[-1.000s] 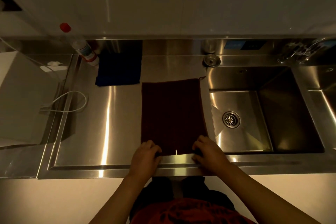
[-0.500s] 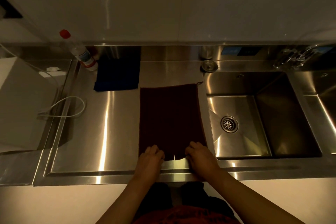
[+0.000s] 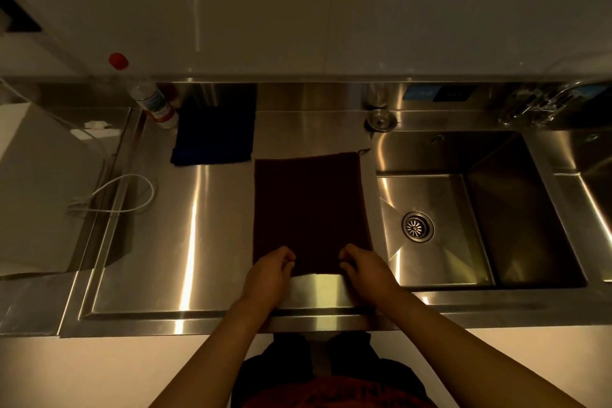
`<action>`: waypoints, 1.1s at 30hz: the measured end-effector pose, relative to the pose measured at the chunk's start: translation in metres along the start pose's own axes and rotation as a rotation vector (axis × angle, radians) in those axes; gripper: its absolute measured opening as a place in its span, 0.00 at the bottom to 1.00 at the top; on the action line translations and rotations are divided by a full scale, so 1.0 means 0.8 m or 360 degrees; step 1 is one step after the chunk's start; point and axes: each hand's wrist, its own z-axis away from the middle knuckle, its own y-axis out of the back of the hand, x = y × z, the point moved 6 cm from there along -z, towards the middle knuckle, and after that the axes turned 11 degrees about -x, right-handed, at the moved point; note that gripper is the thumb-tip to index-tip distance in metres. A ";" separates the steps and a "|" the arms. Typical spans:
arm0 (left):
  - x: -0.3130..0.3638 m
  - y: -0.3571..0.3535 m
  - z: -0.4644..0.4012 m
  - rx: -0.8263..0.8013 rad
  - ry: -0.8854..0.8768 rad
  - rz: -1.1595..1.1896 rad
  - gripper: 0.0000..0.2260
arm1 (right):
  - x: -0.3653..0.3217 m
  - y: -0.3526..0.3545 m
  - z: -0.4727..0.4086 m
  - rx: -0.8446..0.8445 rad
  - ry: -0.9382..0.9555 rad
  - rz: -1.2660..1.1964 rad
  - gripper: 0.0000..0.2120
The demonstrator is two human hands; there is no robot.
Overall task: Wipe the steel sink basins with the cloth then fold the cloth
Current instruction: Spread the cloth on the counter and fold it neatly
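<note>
On the counter left of the sink basin [image 3: 430, 225], dark red cloth [image 3: 308, 209] lies flat. Left hand [image 3: 270, 272] & right hand [image 3: 366, 267] pinch its near edge, which has crept up since a sec ago — fold starting, prob.

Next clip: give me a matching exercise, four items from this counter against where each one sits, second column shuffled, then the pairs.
Items
1. dark red cloth
2. blue cloth
3. red-capped bottle
4. drain strainer

Places
A. in the floor of the sink basin
B. back corner of the drainboard, leaning against the wall
C. flat mid-drainboard, near edge under both hands
D. flat beside the bottle, at the back wall

Pairs: 1-C, 2-D, 3-B, 4-A
</note>
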 end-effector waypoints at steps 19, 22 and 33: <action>-0.018 -0.027 0.046 0.0235 -0.0298 -0.0554 0.08 | 0.025 -0.015 0.049 0.0244 0.0350 0.0543 0.09; -0.012 -0.031 0.050 0.0222 -0.0313 -0.0559 0.07 | 0.017 -0.015 0.048 0.0207 0.0335 0.0508 0.09; -0.037 -0.056 0.089 0.0009 -0.0275 -0.0522 0.07 | 0.024 -0.050 0.072 -0.0135 0.0262 0.0621 0.10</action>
